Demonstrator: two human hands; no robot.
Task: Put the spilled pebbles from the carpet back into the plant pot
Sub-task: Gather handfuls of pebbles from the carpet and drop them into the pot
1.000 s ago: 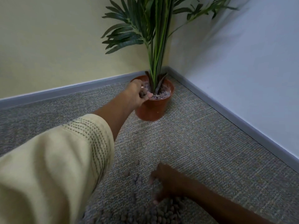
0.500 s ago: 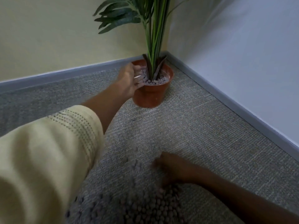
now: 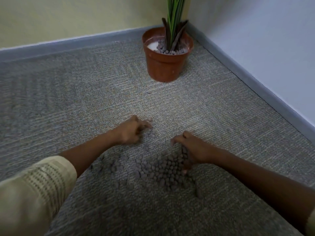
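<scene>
Both hands are down on the carpet [image 3: 85,103] at the pebble pile [image 3: 163,169]. Left hand [image 3: 132,131] sits at the pile's 11 o'clock, fingers curled in, can't tell if it's got any. Right hand [image 3: 192,150] is at 2 o'clock, fingers bent loosely into the pebbles. The plant pot [image 3: 166,65] stands off at 12 o'clock in the corner, some pebbles already inside.
</scene>
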